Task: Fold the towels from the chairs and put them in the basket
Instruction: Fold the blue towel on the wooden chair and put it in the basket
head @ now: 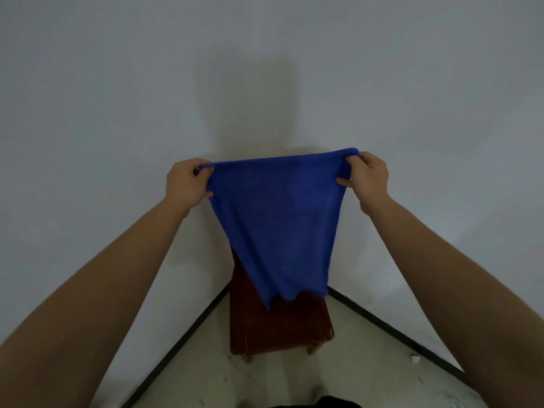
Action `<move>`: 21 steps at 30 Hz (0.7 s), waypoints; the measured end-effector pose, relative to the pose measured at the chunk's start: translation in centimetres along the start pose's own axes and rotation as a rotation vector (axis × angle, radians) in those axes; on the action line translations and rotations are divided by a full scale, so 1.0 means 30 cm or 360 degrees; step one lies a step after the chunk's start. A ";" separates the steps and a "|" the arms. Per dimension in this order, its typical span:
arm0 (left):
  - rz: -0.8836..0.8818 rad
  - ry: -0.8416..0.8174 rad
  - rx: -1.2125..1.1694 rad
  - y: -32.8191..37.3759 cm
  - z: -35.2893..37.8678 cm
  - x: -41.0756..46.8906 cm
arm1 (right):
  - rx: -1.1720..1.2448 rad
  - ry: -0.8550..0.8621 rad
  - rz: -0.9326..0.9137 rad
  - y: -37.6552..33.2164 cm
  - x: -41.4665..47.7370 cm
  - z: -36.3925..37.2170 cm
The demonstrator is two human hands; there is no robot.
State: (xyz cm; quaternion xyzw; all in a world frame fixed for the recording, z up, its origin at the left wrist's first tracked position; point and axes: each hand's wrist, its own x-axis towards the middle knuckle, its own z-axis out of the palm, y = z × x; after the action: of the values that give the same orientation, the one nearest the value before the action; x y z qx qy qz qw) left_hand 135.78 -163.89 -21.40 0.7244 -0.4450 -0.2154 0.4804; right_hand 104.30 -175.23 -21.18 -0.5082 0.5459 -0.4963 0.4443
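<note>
**Left forearm (88, 304) and right forearm (441, 275) reach out, blue towel (276, 219) spread between my hands**

Both forearms are bare and run from the bottom corners of the view up toward the middle.

I hold the blue towel up in the air by its two upper corners. Its top edge is stretched almost level from hand to hand, slightly higher on my right. From there the cloth narrows downward to an uneven, ragged-looking lower edge.

My left hand (185, 184) pinches the upper left corner, with thumb and fingers curled over the bunched edge. My right hand (368, 179) grips the upper right corner, its fingers curled round the gathered cloth.

The towel's lower edge hangs in front of a brown wooden chair (279, 325). I cannot tell whether it touches the seat. The towel hides the upper part of the chair.

The chair stands in the corner where two pale walls (265, 69) meet. A dark shadow (250, 107) falls on them above the towel.

A dark baseboard (182, 340) runs along the foot of each wall, and the two strips converge behind the chair.

The floor (353, 378) is pale, and a small white scrap (415, 358) lies on it close to the right-hand baseboard.
</note>
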 end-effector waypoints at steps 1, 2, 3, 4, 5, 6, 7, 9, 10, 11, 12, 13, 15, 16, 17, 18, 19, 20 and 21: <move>-0.0073 0.0031 -0.0081 -0.002 0.021 0.008 | 0.0053 0.0004 0.0027 0.009 0.015 0.004; -0.0104 0.0064 -0.0083 -0.010 0.044 0.020 | 0.0080 0.0003 0.0052 0.019 0.035 0.005; -0.0100 0.0088 -0.0039 -0.014 0.060 0.028 | 0.0087 -0.0001 0.0071 0.029 0.052 0.006; -0.0081 0.0107 0.0028 -0.013 0.075 0.031 | 0.0075 -0.0014 0.0090 0.037 0.071 0.005; -0.0056 0.0130 0.0092 -0.005 0.090 0.035 | 0.0073 -0.0029 0.0101 0.044 0.090 0.003; -0.0026 0.0155 0.0139 0.003 0.100 0.040 | 0.0079 -0.0039 0.0106 0.046 0.105 0.001; 0.0013 0.0180 0.0169 0.012 0.106 0.047 | 0.0096 -0.0048 0.0103 0.048 0.118 -0.001; 0.0083 0.0236 0.0190 0.032 0.113 0.058 | 0.0123 -0.0100 0.0076 0.045 0.150 -0.005; 0.0110 0.0256 0.0202 0.042 0.111 0.063 | 0.0140 -0.0124 0.0067 0.039 0.161 -0.007; 0.0123 0.0286 0.0214 0.053 0.113 0.068 | 0.0158 -0.0148 0.0067 0.035 0.177 -0.010; 0.0127 0.0316 0.0225 0.061 0.117 0.070 | 0.0167 -0.0170 0.0069 0.031 0.193 -0.014; 0.0135 0.0337 0.0230 0.072 0.114 0.070 | 0.0178 -0.0181 0.0062 0.027 0.201 -0.014; 0.0123 0.0390 0.0239 0.097 0.119 0.057 | 0.0184 -0.0223 0.0054 0.020 0.220 -0.018; 0.0111 0.0413 0.0246 0.107 0.120 0.045 | 0.0171 -0.0242 0.0052 0.017 0.223 -0.023; 0.0093 0.0427 0.0258 0.118 0.119 0.028 | 0.0160 -0.0257 0.0053 0.014 0.223 -0.028; 0.0080 0.0433 0.0270 0.128 0.119 0.012 | 0.0156 -0.0257 0.0059 0.013 0.220 -0.034; 0.0070 0.0432 0.0283 0.137 0.119 -0.005 | 0.0158 -0.0246 0.0068 0.016 0.215 -0.041; 0.0071 0.0425 0.0313 0.144 0.120 -0.029 | 0.0145 -0.0233 0.0070 0.020 0.201 -0.051; 0.0069 0.0413 0.0353 0.148 0.121 -0.055 | 0.0121 -0.0217 0.0070 0.030 0.185 -0.061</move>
State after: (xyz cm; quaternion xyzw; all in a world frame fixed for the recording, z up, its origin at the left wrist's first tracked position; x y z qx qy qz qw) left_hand 130.31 -164.95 -19.27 0.7849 -0.4158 -0.0591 0.4556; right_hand 101.89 -180.59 -21.76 -0.5113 0.5062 -0.4710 0.5103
